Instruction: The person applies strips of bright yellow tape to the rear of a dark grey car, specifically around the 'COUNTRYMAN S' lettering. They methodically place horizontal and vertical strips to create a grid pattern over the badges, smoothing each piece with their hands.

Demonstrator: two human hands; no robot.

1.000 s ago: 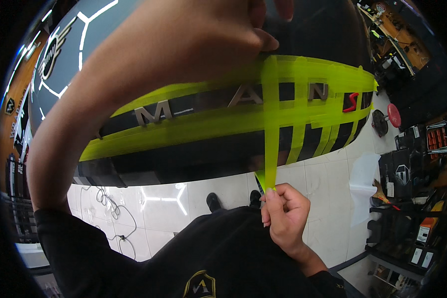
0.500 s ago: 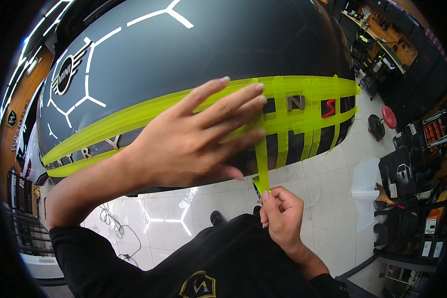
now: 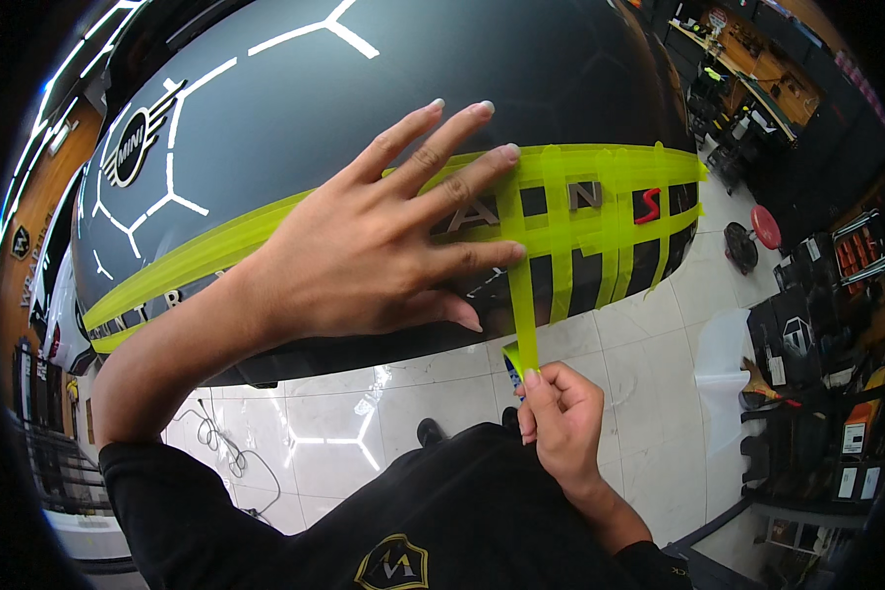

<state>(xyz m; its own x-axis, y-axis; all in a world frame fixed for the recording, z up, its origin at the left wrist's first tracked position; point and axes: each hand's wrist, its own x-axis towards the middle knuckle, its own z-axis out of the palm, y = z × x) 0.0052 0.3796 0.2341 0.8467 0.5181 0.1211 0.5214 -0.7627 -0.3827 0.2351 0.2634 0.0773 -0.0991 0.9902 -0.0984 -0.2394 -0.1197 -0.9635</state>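
Note:
A strip of yellow-green masking tape runs down over the lower edge of a dark grey glossy car panel. My right hand is closed, pinching its lower end below the car between thumb and forefinger. A folded or curled bit of tape shows beside those fingertips. My left hand lies over the panel with its fingers spread; the fingertips touch or hover close to the taped area near the strip's top. Bands of the same tape frame a row of raised silver letters and one red letter. My left hand and forearm hide several letters.
A round winged emblem sits at the panel's left. Below is a glossy tiled floor with a loose cable. To the right stand a red-topped stool, black cases and a workbench.
My left hand has shifted slightly up, its fingers spreading wider, and another silver letter now shows between them. My right hand keeps its pinch on the tape, nearly in place.

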